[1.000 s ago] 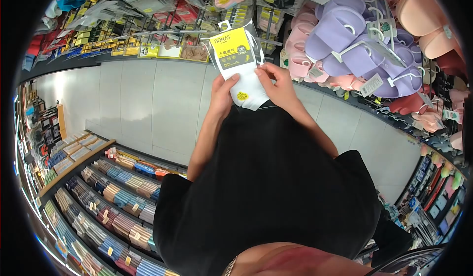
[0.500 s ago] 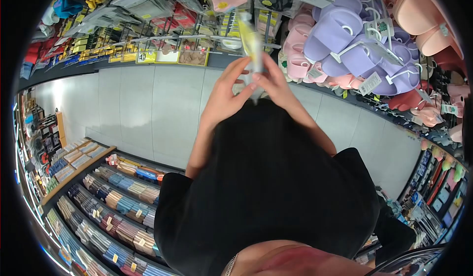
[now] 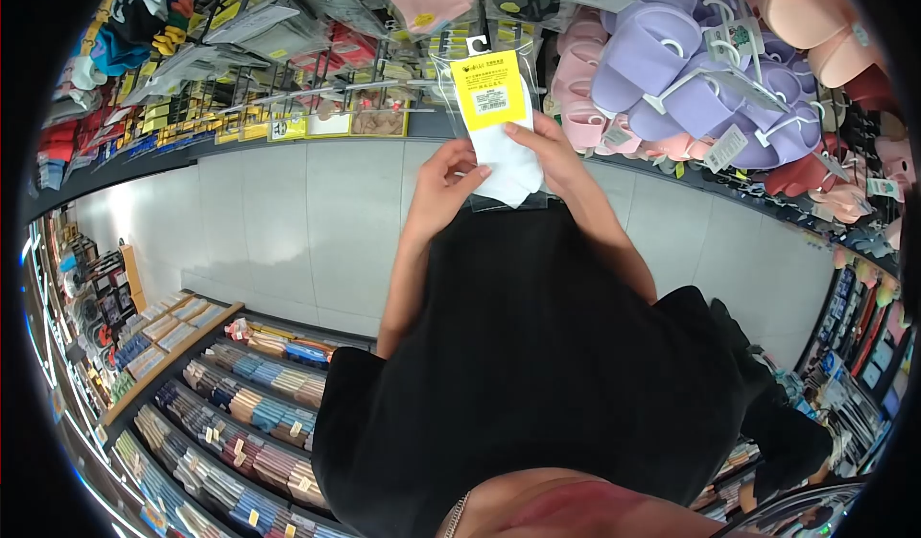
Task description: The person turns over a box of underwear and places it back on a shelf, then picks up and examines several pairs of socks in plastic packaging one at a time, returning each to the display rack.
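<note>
We are looking down past our black shirt (image 3: 537, 365) at a flat clear plastic packet of white socks with a yellow card label (image 3: 499, 130), held up in front of our chest. Our left hand (image 3: 443, 192) is pinching its lower left edge between thumb and fingers, and our right hand (image 3: 549, 154) is pinching the right edge. It is probably light, soft and slippery, so gripping the edges suits it. Its long axis is running upright, hanger hook uppermost, towards the lilac slippers (image 3: 662, 68) hanging beyond.
</note>
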`<state>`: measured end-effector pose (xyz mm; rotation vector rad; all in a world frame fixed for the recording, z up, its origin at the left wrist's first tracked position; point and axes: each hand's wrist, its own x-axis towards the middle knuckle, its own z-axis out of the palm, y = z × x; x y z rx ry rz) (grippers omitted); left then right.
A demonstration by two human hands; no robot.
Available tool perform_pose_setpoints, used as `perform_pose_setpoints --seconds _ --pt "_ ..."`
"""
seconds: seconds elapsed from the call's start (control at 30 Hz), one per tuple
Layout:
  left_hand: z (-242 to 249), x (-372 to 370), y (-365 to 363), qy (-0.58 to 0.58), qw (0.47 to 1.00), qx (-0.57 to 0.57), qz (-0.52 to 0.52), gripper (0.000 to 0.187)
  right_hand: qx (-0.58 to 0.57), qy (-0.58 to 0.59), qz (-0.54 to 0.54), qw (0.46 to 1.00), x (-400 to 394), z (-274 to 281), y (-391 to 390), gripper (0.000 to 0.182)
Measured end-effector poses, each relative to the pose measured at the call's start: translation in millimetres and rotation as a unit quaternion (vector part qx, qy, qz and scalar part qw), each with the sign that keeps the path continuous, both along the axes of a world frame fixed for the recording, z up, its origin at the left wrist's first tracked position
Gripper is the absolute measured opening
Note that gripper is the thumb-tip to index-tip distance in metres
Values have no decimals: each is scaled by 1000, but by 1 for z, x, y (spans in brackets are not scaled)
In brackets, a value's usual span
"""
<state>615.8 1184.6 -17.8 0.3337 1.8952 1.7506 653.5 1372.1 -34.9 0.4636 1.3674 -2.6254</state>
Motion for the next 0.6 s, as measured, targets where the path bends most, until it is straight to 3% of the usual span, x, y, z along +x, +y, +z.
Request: perform_pose_setpoints --seconds 0.03,0.43,0.5,0.53,0.6 --pt "-1 1 0 -46 999 17 -7 17 0 -2 -1 1000 1 1 -1 29" --pt "5 -3 -4 -54 998 21 -10 14 -14 32 -40 999 -1 5 -10 37" --pt "13 0 -4 -22 1000 -10 5 14 29 81 -165 982 -2 9 -19 44" --pt "15 2 -4 12 999 -40 22 14 29 81 -165 983 0 7 -19 44" --pt "17 8 2 65 995 -54 47 16 238 75 -192 949 5 2 -21 50"
